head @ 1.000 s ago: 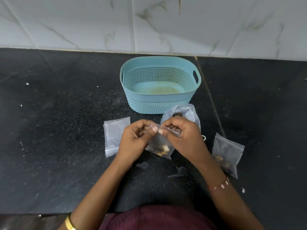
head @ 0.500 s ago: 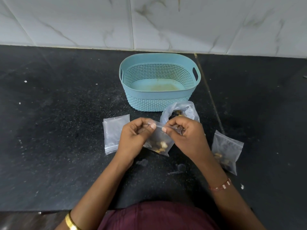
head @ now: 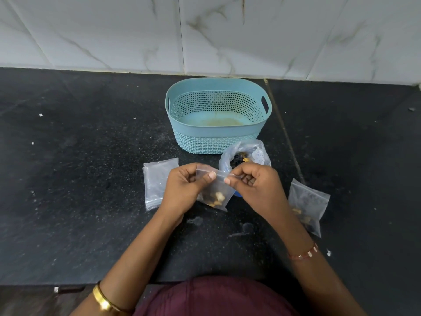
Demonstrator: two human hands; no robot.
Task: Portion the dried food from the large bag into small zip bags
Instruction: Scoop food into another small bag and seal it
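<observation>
Small zip bag (head: 216, 192) (pale food pieces inside) upright before open large bag (head: 245, 156).

Soft, even light is falling from above, casting faint shadows under the hands (head: 227, 185). The wall (head: 205, 30) is looking bright, the counter (head: 79, 179) dim; edges are bending.

1. Looks like a home kitchen.
2. Shown by a black speckled stone counter (head: 91, 179) meeting a white marble-patterned tiled wall (head: 114, 30).
3. Also a teal plastic basket (head: 218, 142) there.
</observation>
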